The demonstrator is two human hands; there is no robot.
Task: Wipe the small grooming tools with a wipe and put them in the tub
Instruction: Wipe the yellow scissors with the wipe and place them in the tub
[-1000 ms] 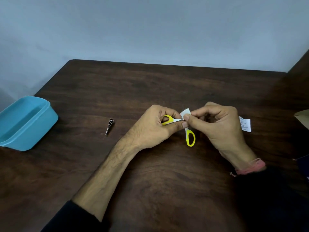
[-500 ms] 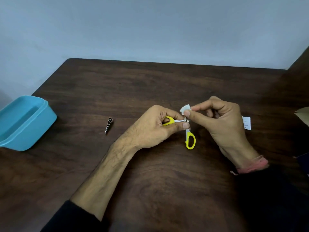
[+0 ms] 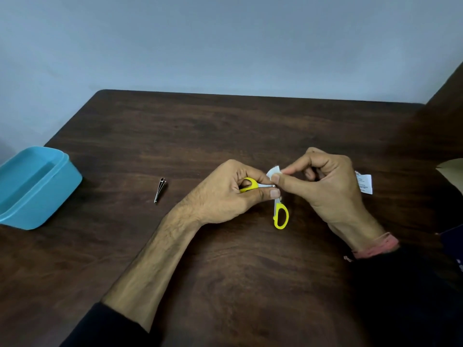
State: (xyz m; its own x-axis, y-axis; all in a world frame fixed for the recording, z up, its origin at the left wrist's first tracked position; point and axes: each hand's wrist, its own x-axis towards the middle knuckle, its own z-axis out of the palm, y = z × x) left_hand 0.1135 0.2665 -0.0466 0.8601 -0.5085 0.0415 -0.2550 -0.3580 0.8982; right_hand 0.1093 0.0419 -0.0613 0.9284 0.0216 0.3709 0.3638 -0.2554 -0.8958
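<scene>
Over dark table point(image 3: 225, 284), left hand point(image 3: 225, 196) grips scissors point(image 3: 280, 214), right hand point(image 3: 325, 186) pinching wipe point(image 3: 273, 170)

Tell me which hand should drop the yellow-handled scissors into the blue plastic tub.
Left, probably. The left hand already grips the yellow-handled scissors and is nearer the blue plastic tub; the right hand pinches the white wipe.

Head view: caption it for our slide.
Left hand holds yellow-handled scissors; right hand pinches white wipe.
</scene>
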